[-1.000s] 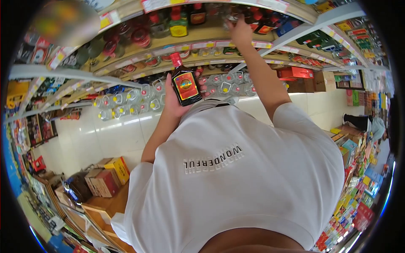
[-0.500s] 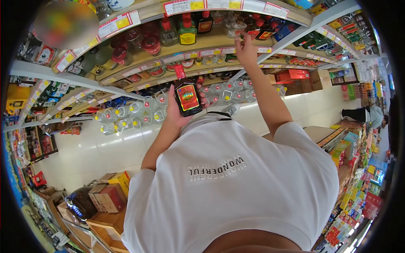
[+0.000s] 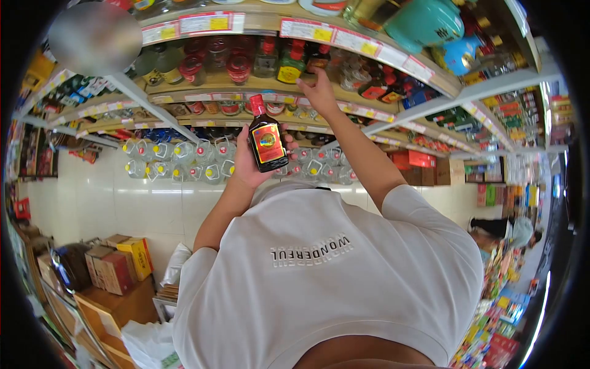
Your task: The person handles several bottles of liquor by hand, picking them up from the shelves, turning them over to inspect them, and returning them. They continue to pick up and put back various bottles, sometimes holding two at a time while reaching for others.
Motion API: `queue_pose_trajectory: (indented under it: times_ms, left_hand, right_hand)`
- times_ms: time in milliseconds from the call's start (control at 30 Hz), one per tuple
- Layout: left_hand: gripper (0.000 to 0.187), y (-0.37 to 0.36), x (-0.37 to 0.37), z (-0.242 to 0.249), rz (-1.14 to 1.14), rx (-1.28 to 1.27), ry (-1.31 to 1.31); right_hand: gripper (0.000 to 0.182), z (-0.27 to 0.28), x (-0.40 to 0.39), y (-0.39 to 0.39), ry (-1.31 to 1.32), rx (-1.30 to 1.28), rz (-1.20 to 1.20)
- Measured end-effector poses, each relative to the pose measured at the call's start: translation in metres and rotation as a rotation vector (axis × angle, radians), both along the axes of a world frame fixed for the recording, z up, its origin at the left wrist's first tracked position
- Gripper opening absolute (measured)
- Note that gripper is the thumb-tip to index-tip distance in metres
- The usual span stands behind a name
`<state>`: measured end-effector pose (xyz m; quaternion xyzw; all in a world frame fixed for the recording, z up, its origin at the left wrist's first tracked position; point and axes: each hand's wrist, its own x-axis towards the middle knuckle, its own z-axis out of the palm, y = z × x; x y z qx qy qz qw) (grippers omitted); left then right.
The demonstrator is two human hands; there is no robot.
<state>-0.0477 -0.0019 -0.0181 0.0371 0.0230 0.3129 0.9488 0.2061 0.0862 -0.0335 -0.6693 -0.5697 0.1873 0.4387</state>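
A flat dark liquor bottle [image 3: 268,144] with a red cap and a red-and-yellow label stands upright in my left hand [image 3: 247,163], whose fingers wrap round it from behind. My right hand [image 3: 321,97] is raised at the middle shelf, with thumb and fingers apart and nothing between them. Its thumb overlaps the edge of a green bottle [image 3: 291,63] with a yellow label and red cap. Behind its fingertips is a small dark bottle [image 3: 319,56], partly hidden. A clear red-capped bottle [image 3: 266,59] stands left of the green one.
Red-lidded jars [image 3: 238,67] and more dark bottles [image 3: 373,86] share that shelf. Price tags line the upper shelf edge [image 3: 211,23]. Large clear jugs [image 3: 184,152] sit on the floor below. Cartons [image 3: 110,269] are stacked behind left; another person [image 3: 521,232] is at far right.
My right hand has moved left along the shelf, from the clear glass items to beside the green bottle. My left hand still holds the dark bottle; the view has shifted.
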Motion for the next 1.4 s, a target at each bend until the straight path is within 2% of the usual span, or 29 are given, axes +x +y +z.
queue_pose_trajectory:
  times_ms: [67, 200, 233, 333, 467, 633, 733, 833, 967, 1100, 1200, 1233, 1333, 1367, 1400]
  left_hand:
    - [0.082, -0.001, -0.001, 0.005, 0.061, 0.012, -0.004]
    - [0.084, -0.010, -0.010, 0.010, 0.194, 0.005, 0.027]
    - [0.084, -0.013, -0.013, 0.010, 0.225, 0.004, 0.032]
    - [0.084, -0.021, -0.024, 0.011, 0.305, 0.021, 0.067]
    - [0.082, -0.025, -0.038, 0.007, 0.354, 0.009, 0.072]
    - [0.083, -0.020, -0.059, 0.009, 0.294, 0.034, 0.059]
    - [0.083, -0.011, -0.065, 0.010, 0.223, 0.046, 0.071]
    - [0.085, 0.001, -0.063, 0.004, 0.151, 0.041, 0.109]
    - [0.088, 0.013, -0.047, -0.001, 0.023, 0.057, 0.140]
    - [0.097, 0.018, -0.021, 0.002, -0.102, 0.147, 0.154]
    - [0.098, 0.018, -0.007, -0.007, -0.179, 0.166, 0.126]
    - [0.089, 0.018, 0.000, -0.009, -0.192, 0.195, 0.102]
    - [0.075, 0.020, 0.016, -0.010, -0.235, 0.315, 0.195]
    - [0.059, 0.025, 0.022, -0.015, -0.288, 0.352, 0.163]
    - [0.057, 0.027, 0.029, -0.013, -0.290, 0.336, 0.194]
  right_hand:
    - [0.067, -0.006, -0.001, 0.016, 0.130, -0.073, 0.057]
    - [0.056, -0.012, -0.005, 0.038, 0.133, -0.050, 0.133]
    - [0.046, -0.014, -0.008, 0.043, 0.070, 0.080, 0.127]
    - [0.041, 0.006, -0.015, 0.036, 0.101, -0.125, 0.036]
    - [0.040, -0.006, -0.015, 0.036, 0.185, -0.020, 0.056]
    - [0.042, 0.011, -0.027, 0.018, 0.300, -0.067, 0.002]
    - [0.043, 0.002, -0.025, 0.006, 0.153, 0.196, -0.007]
    - [0.042, 0.010, -0.027, -0.023, 0.259, 0.115, -0.030]
    - [0.036, 0.008, -0.036, -0.068, 0.532, 0.090, -0.023]
    - [0.040, 0.027, -0.055, -0.120, 1.280, -0.046, 0.073]
    - [0.040, 0.037, -0.057, -0.155, 1.455, -0.119, 0.125]
    - [0.036, 0.037, -0.061, -0.162, 1.443, -0.051, 0.059]
    - [0.036, 0.031, -0.059, -0.181, 1.516, -0.061, 0.004]
    - [0.038, 0.027, -0.055, -0.187, 1.566, -0.045, 0.070]
    - [0.039, 0.022, -0.054, -0.190, 1.583, -0.042, 0.021]
